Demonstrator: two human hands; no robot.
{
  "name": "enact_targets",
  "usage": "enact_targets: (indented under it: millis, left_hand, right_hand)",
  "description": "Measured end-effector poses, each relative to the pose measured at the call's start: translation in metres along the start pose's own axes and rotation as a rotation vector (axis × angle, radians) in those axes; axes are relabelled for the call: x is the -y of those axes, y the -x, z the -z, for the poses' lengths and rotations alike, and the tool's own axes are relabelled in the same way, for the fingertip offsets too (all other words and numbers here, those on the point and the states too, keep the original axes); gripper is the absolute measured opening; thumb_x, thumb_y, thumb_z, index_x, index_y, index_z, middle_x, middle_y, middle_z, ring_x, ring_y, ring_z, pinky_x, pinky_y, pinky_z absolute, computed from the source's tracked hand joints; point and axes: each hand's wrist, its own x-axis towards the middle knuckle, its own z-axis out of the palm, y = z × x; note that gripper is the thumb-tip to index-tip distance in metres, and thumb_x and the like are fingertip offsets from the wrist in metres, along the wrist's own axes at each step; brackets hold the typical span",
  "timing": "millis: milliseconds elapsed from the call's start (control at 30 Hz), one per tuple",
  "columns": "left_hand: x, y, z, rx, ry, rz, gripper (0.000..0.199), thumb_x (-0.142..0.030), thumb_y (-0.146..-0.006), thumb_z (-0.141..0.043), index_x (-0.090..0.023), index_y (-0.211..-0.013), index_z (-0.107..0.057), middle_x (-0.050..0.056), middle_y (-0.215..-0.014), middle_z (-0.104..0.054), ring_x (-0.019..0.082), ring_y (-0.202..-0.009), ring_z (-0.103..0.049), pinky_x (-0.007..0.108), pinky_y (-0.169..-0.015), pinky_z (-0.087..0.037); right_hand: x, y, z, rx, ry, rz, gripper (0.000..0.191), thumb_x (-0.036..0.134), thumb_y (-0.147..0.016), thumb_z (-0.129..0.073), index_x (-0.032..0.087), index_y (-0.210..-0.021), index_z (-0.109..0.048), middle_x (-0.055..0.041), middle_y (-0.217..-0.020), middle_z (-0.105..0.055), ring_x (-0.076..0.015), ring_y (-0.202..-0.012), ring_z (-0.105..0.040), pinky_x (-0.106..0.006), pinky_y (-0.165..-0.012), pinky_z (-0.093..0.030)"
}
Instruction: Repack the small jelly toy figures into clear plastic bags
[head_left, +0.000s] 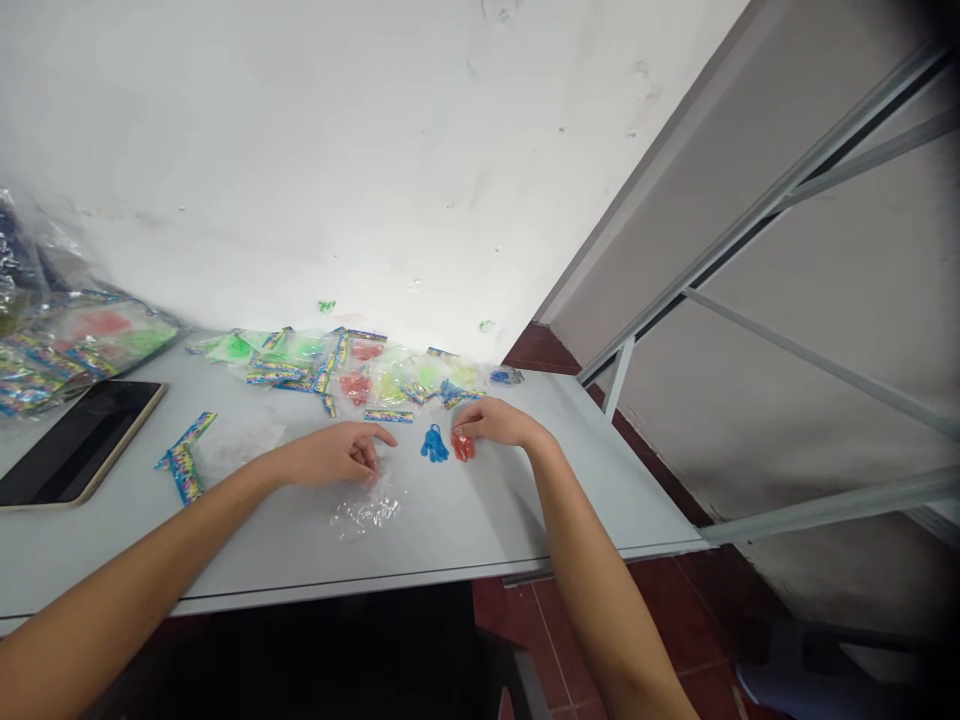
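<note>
My left hand is above the white table, its index finger stretched out and the other fingers curled round the edge of a clear plastic wrapper. Under the fingertips of my right hand is a red hand-shaped toy, gripped at its upper end. A blue hand-shaped toy lies flat on the table between my two hands, touched by neither. Beyond them, along the wall, small clear packets with colourful labels hold green, red and yellow pieces.
At the left a phone lies on the table, with a large bag of packets behind it. Loose labels lie beside the phone. A metal frame slants up at the right.
</note>
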Motion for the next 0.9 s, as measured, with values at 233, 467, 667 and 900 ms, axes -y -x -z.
enact_targets:
  millis: [233, 467, 667, 900]
  left_hand:
    - [-0.010, 0.003, -0.002, -0.038, -0.045, 0.017, 0.051, -0.029, -0.073, -0.066, -0.021, -0.123, -0.058, 0.002, -0.087, -0.068, 0.021, -0.083, -0.065, 0.030, -0.073, -0.048]
    - [-0.014, 0.006, -0.006, -0.119, -0.147, -0.023, 0.052, -0.030, -0.072, -0.065, -0.023, -0.123, -0.060, 0.003, -0.086, -0.067, 0.019, -0.077, -0.062, 0.028, -0.066, -0.046]
    - [-0.015, 0.005, -0.002, -0.191, -0.070, -0.054, 0.055, -0.030, -0.072, -0.066, -0.022, -0.126, -0.058, 0.004, -0.085, -0.069, 0.019, -0.074, -0.063, 0.029, -0.065, -0.045]
    - [-0.010, 0.004, 0.005, -0.341, -0.221, -0.013, 0.052, -0.032, -0.075, -0.064, -0.022, -0.125, -0.059, 0.002, -0.083, -0.068, 0.019, -0.071, -0.061, 0.029, -0.064, -0.043]
  right_hand:
    - [0.006, -0.001, -0.008, -0.168, 0.130, -0.062, 0.017, 0.017, -0.070, -0.051, 0.018, -0.059, -0.064, -0.0020, -0.061, -0.069, -0.0154, -0.060, -0.064, -0.027, -0.063, -0.047]
    - [0.022, -0.015, 0.002, -0.272, 0.323, -0.190, 0.010, 0.022, -0.065, -0.064, 0.020, -0.056, -0.059, -0.0009, -0.058, -0.063, -0.0149, -0.055, -0.052, -0.028, -0.052, -0.032]
    - [0.038, -0.065, -0.015, -0.633, 0.425, -0.055, 0.014, 0.030, -0.082, -0.056, 0.020, -0.077, -0.063, -0.0057, -0.079, -0.067, -0.0189, -0.073, -0.057, -0.029, -0.063, -0.038]
    - [0.027, -0.100, -0.057, -0.848, 0.554, -0.008, 0.058, 0.052, -0.090, -0.052, 0.010, -0.129, -0.054, -0.0206, -0.117, -0.059, -0.0334, -0.115, -0.051, -0.040, -0.094, -0.040]
